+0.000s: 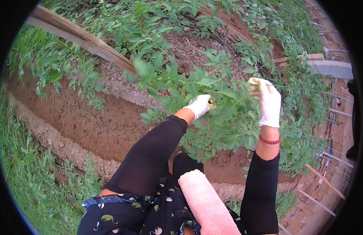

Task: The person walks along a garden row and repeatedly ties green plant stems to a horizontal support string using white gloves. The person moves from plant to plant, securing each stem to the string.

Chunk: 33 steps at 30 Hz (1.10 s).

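A leafy tomato plant (225, 108) spreads before me, partly over the edge of the raised soil bed. My left hand (200, 105), in a whitish glove stained at the fingertips, is curled in among its leaves and grips part of the plant. Leaves hide exactly which stem it holds. To the right and above the foliage, my right hand (265, 98) is raised with its fingers bent inward, in a similar stained glove. Thin green twine (311, 89) runs from this hand towards the right rim. Another length of line leaves near the wrist.
A wooden stake (84, 41) slants in from the upper left. Black drip hoses (216, 36) lie on the bed. A brown soil furrow (111, 126) runs along the near side. Poles (324, 180) and a concrete post (331, 69) are at right. A pink towel (209, 202) hangs at my front.
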Each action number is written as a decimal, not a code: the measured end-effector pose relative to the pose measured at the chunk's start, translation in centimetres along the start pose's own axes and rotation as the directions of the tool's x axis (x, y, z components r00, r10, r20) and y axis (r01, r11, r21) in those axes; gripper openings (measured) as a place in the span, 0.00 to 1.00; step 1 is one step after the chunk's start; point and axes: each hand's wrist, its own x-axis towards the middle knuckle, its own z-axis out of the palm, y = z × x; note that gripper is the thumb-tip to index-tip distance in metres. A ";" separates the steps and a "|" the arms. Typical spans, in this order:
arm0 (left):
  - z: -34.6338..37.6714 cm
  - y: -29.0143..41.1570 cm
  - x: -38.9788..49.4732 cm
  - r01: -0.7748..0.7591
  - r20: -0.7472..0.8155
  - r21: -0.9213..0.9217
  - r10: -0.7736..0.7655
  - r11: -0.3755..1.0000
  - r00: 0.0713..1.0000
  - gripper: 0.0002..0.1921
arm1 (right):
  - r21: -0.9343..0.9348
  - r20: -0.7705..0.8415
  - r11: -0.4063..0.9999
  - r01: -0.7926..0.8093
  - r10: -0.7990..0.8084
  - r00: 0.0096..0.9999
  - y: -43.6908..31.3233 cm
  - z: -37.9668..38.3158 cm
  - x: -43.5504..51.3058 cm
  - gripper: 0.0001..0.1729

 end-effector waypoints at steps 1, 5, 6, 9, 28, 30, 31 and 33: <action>0.2 0.5 -0.3 0.020 0.002 0.032 -0.020 0.999 1.000 0.17 | 0.068 0.060 0.998 0.012 -0.016 0.998 -0.1 0.6 -0.4 0.14; 2.7 -0.4 1.6 -0.058 -0.202 -0.267 0.003 0.962 0.979 0.10 | -0.125 0.533 0.955 0.270 -0.165 0.830 -3.1 1.8 -5.4 0.10; 3.4 -0.2 2.2 -0.100 -0.239 -0.376 0.008 0.921 0.971 0.10 | -0.076 0.530 0.977 0.200 -0.131 0.838 -2.9 1.2 -6.5 0.08; 1.1 1.7 1.6 -0.178 -0.415 -0.365 0.011 0.914 0.910 0.10 | 0.030 0.386 0.999 0.014 -0.025 0.922 -0.2 -0.1 -7.9 0.08; -0.3 -0.2 3.3 -0.313 -0.482 -0.566 0.002 0.762 0.876 0.06 | 0.312 0.039 0.895 -0.317 0.321 0.946 7.7 2.2 -4.5 0.15; -0.1 -1.3 3.2 -0.365 -0.524 -0.421 0.106 0.830 0.845 0.11 | 0.357 0.086 0.842 -0.404 0.401 0.912 10.0 3.1 -3.1 0.14; -0.8 -1.4 2.4 -0.228 -0.405 -0.510 0.002 0.829 0.914 0.12 | 0.473 0.039 0.781 -0.407 0.443 0.896 10.6 3.7 -2.3 0.13; -1.1 0.0 0.8 -0.299 -0.442 -0.465 0.075 0.833 0.894 0.16 | 0.681 -0.030 0.630 -0.372 0.532 0.846 10.9 5.3 -1.0 0.12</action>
